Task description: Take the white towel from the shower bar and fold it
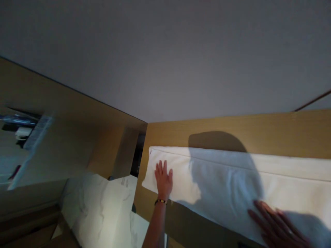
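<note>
1. White pillow [232, 179]: long and flat, standing on edge against a wooden headboard [258, 132]. It runs from about mid-frame out past the right edge.
2. Look of it: plain white fabric with no print. A straight seam or fold line runs along its length near the top edge. The left end has rounded corners. Fine creases show across the middle.
3. A dark head-and-shoulder shadow falls over the pillow's centre and onto the headboard above it. The left end and the right stretch are brightly lit.
4. Left hand [163, 181]: palm flat on the pillow's left end, fingers [160, 169] pointing up and slightly spread. It presses rather than grips, with nothing clamped. A dark beaded bracelet [160, 201] sits on the wrist.
5. Right hand [276, 225]: flat on the lower right part of the pillow, near its bottom edge. Fingers are extended and a little apart, nothing pinched. It is blurred and in shadow, so finer detail can't be read.
6. The hands are well apart, one at the left end and one far along the right.
7. Surroundings: a white marble-patterned surface [100, 206] lies lower left, beside the headboard's left edge. A wood-panelled wall [77, 137] stands at left, with a plain grey wall [165, 51] above.
</note>
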A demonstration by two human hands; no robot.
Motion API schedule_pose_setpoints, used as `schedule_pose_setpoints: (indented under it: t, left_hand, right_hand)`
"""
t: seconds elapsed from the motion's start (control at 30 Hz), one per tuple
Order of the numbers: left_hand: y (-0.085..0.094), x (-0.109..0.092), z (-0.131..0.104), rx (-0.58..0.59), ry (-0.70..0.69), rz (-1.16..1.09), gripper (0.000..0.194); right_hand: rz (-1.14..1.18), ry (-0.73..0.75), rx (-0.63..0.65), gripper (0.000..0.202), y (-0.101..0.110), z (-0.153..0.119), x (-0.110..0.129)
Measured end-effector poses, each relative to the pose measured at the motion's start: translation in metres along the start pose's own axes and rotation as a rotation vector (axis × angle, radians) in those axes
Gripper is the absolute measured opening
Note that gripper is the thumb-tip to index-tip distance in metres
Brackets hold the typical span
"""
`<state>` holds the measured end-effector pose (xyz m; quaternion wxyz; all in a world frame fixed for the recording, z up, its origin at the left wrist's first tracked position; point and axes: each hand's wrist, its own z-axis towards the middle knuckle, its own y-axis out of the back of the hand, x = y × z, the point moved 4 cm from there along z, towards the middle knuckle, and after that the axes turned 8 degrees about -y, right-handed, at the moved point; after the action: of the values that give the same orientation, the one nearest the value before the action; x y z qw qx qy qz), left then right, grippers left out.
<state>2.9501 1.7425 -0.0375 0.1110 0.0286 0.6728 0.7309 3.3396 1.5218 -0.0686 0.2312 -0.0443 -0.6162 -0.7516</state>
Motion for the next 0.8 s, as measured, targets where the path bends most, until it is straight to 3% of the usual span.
schedule_pose_setpoints:
  t: [0.1, 0.2, 0.33, 0.43, 0.5, 0.6, 0.67, 0.73, 0.8]
  left_hand:
    - [-0.019, 0.024, 0.001, -0.014, 0.169, 0.042, 0.055]
    - [-0.010, 0.028, 0.022, 0.015, 0.191, 0.045, 0.056]
    - [0.014, -0.011, 0.027, -0.048, 0.158, 0.025, 0.059]
    - [0.008, -0.034, -0.006, -0.062, 0.097, -0.021, 0.057]
    - [-0.003, -0.023, -0.037, -0.057, 0.100, -0.030, 0.053]
    - [-0.006, 0.027, -0.074, -0.066, 0.161, -0.007, 0.051]
    - [0.003, 0.054, -0.081, -0.052, 0.172, 0.005, 0.052]
    - [0.015, 0.061, -0.077, -0.059, 0.172, 0.009, 0.053]
    - [0.024, 0.048, -0.074, -0.095, 0.180, -0.011, 0.052]
  right_hand:
    - [-0.109, 0.060, 0.074, 0.064, 0.000, -0.009, 0.020]
    - [-0.138, 0.042, 0.071, 0.064, 0.015, 0.002, 0.019]
    - [-0.124, 0.045, 0.013, 0.064, 0.036, 0.022, 0.024]
    - [-0.094, 0.042, 0.070, 0.065, 0.034, 0.038, 0.031]
    - [-0.080, 0.053, 0.084, 0.065, 0.028, 0.045, 0.034]
    - [-0.096, 0.061, 0.058, 0.068, 0.021, 0.049, 0.033]
    - [-0.089, 0.043, 0.071, 0.066, 0.020, 0.050, 0.030]
    - [-0.066, 0.016, 0.075, 0.067, 0.023, 0.054, 0.029]
    - [-0.052, 0.012, 0.077, 0.072, 0.026, 0.059, 0.034]
